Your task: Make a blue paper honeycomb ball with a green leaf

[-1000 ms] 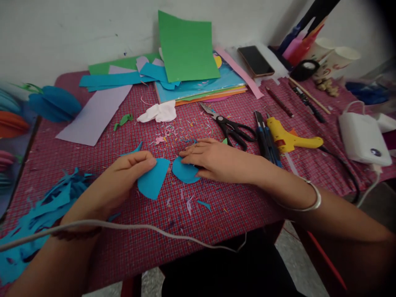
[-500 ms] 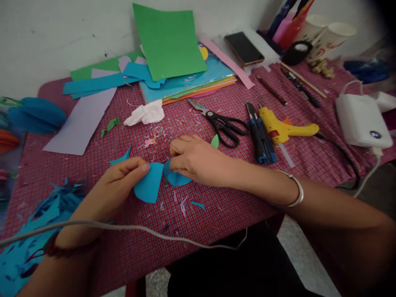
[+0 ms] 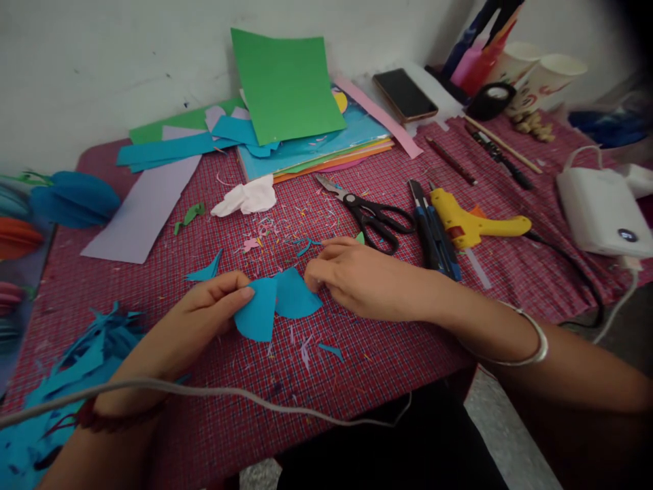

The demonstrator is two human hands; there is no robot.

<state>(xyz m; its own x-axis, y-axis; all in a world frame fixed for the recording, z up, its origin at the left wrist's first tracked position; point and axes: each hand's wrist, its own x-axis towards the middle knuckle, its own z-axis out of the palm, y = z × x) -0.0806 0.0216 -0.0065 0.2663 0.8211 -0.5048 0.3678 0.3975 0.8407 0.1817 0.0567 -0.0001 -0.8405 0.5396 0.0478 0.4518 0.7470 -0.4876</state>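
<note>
My left hand [image 3: 211,306] pinches a folded blue paper piece [image 3: 256,312] between thumb and fingers, its curved edge toward me. Just right of it, a second blue paper piece [image 3: 296,296] rests on the checked cloth. At that piece's right edge is my right hand [image 3: 339,272], fingers curled together; whether they grip the paper is hard to make out. Small blue, pink and purple scraps [image 3: 305,350] lie around both hands. Black-handled scissors [image 3: 364,211] lie beyond my right hand, blades partly apart.
A yellow glue gun [image 3: 474,223] and blue-black cutters [image 3: 433,235] lie to the right. Green paper [image 3: 288,88] and a phone [image 3: 405,94] are at the back. A white cable [image 3: 229,395] crosses in front; blue scraps [image 3: 89,357] are piled at left.
My right hand has moved right off the second blue piece, which now shows more of its surface. A thin blue scrap now shows beyond that hand. The camera view has shifted slightly.
</note>
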